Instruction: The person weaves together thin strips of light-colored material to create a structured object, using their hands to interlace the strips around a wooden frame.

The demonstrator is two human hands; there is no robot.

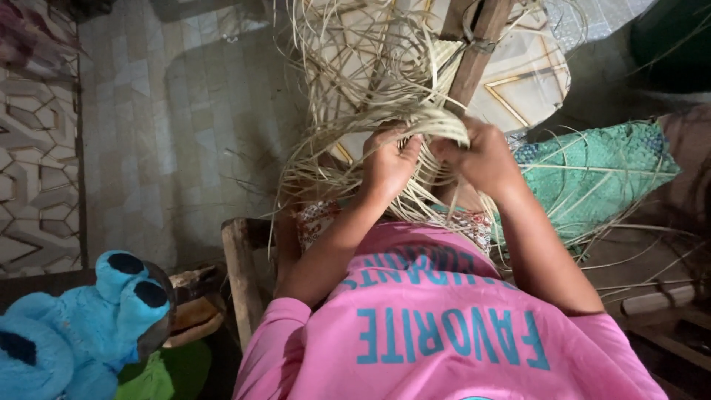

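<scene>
A loose tangle of pale straw-coloured strips spreads out in front of me over a wooden post. My left hand grips a bundle of these strips near its lower edge. My right hand pinches the same curved band of strips, just to the right. Both hands sit close together, almost touching. Pink sleeves and a pink shirt fill the lower part of the view.
A blue plush toy lies at the lower left beside a wooden chair frame. A green woven mat is at the right. Pale tiled floor lies to the left, and a round patterned surface behind the post.
</scene>
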